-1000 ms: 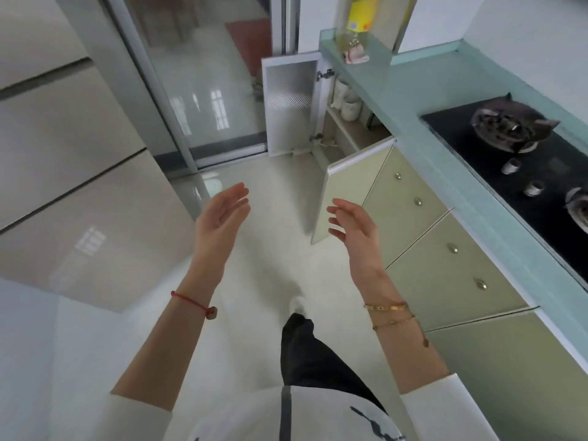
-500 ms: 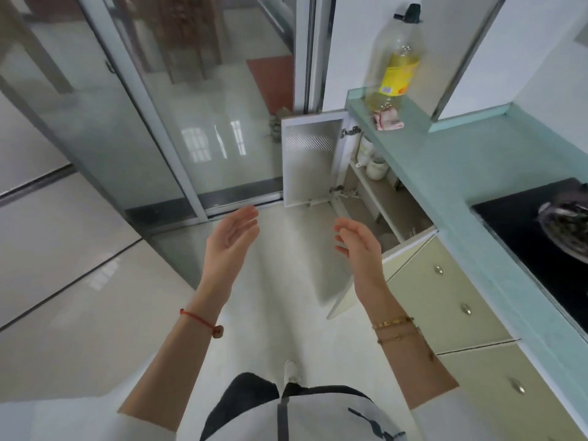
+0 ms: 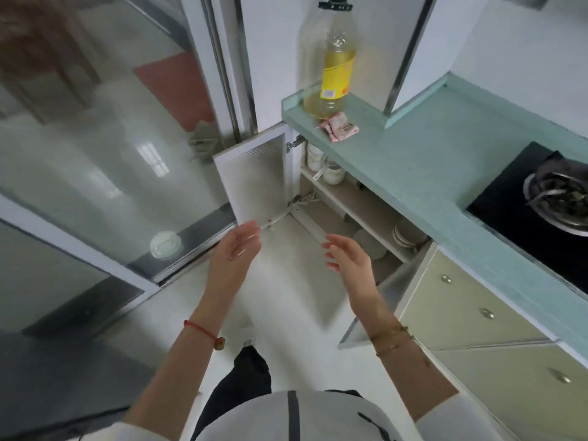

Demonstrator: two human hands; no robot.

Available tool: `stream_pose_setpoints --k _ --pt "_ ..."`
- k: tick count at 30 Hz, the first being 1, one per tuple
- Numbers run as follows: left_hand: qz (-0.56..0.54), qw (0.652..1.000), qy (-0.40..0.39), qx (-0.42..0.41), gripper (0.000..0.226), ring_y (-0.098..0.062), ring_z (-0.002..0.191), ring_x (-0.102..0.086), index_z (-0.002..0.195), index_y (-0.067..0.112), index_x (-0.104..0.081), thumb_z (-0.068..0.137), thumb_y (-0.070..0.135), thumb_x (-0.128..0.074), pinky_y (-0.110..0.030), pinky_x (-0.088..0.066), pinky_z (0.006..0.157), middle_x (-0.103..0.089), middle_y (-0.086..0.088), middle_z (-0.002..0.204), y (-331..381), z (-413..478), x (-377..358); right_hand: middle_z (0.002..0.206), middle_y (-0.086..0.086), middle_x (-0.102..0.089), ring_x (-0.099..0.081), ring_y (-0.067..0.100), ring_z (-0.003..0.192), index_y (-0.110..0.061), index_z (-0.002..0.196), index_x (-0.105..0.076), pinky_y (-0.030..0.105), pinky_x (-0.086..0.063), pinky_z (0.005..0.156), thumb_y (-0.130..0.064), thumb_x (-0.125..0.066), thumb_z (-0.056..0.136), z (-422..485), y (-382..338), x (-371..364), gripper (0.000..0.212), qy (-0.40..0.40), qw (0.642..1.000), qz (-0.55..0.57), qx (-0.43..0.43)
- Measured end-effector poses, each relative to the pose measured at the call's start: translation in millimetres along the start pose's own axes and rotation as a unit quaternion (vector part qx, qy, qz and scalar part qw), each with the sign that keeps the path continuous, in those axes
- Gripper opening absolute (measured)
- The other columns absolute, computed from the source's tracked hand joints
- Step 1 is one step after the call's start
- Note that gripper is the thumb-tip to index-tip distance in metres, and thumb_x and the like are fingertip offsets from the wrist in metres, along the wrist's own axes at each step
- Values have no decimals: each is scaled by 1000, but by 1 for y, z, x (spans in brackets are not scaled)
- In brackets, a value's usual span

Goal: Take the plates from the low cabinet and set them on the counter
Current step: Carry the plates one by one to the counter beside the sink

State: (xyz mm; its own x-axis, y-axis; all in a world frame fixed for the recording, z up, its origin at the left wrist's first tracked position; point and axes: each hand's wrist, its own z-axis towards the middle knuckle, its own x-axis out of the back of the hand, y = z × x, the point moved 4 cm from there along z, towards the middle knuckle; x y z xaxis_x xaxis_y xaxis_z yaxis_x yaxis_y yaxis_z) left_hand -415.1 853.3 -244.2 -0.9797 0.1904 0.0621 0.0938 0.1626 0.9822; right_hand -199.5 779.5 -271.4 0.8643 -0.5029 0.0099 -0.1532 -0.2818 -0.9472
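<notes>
White plates (image 3: 403, 234) half hidden under counter (image 3: 423, 160).

Oil bottle (image 3: 331, 58) upright, pink wrapper (image 3: 339, 130) just beside it; gas stove (image 3: 541, 202); drawers (image 3: 471, 310)

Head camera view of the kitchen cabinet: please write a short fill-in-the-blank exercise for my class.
1. Both doors of the low cabinet stand ____.
2. The plates sit on the cabinet's ____ shelf.
3. The left hand and right hand are both ____.
4. The oil bottle stands on the ____.

Missing words: open; lower; empty; counter
</notes>
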Motion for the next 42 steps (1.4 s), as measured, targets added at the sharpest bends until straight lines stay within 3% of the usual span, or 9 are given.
stream_pose_setpoints --k 6,15,22,26,31,33,38,40,42 --pt "64 987 -148 20 35 -1 117 -64 115 41 -65 91 16 -67 -24 -48 102 -71 15 119 7 119 -12 114 12 -67 -62 18 100 -7 119 -64 33 -52 88 -6 -51 96 53 -4 -26 26 136 990 33 -29" --pt "146 938 -300 97 37 -7 120 -60 129 25 -62 94 12 -61 -17 -43 93 -66 9 127 -53 223 -97 107 6 -67 -61 18 95 -7 119 -63 32 -51 85 -7 -50 97 124 42 7 25 295 943 82 -132" --pt "187 914 -340 118 37 2 112 -60 129 23 -62 93 15 -63 -12 -43 87 -67 12 121 -139 292 -175 117 16 -66 -58 19 94 -6 119 -63 38 -51 91 -9 -52 96 198 114 55 26 353 909 77 -206" --pt "201 909 -341 131 35 -5 111 -62 126 26 -64 93 15 -64 -18 -46 87 -67 6 124 -206 336 -216 118 17 -67 -59 20 90 -8 117 -64 40 -52 92 -9 -53 94 255 182 76 25 371 897 78 -227" --pt "230 901 -340 143 37 -21 117 -62 130 11 -61 93 4 -62 -37 -48 106 -65 -9 129 -319 386 -261 106 14 -65 -59 20 87 -12 105 -66 38 -53 88 -8 -55 92 335 290 97 17 381 887 82 -249" --pt "253 895 -344 132 37 -21 114 -64 130 13 -61 93 7 -63 -30 -49 98 -67 -7 127 -372 411 -281 103 11 -66 -61 23 88 -16 100 -65 38 -53 84 -10 -56 91 372 338 110 14 386 887 71 -245" --pt "291 877 -376 75 39 -21 101 -66 130 11 -59 92 8 -66 -22 -49 79 -67 -9 127 -497 466 -345 101 10 -65 -60 31 98 -18 93 -65 53 -48 99 -8 -53 88 451 461 148 16 401 887 10 -229" --pt "286 876 -384 55 43 -27 102 -65 134 5 -53 92 2 -64 -23 -50 75 -64 -18 130 -546 487 -377 103 9 -59 -55 24 97 -7 102 -64 51 -47 100 -2 -51 91 483 504 165 18 389 897 -21 -209" --pt "285 874 -391 40 48 -34 108 -65 138 3 -47 92 1 -63 -30 -52 81 -60 -22 132 -593 508 -410 102 8 -55 -57 15 91 -1 91 -66 41 -48 91 8 -50 91 512 539 183 18 390 901 -51 -184"
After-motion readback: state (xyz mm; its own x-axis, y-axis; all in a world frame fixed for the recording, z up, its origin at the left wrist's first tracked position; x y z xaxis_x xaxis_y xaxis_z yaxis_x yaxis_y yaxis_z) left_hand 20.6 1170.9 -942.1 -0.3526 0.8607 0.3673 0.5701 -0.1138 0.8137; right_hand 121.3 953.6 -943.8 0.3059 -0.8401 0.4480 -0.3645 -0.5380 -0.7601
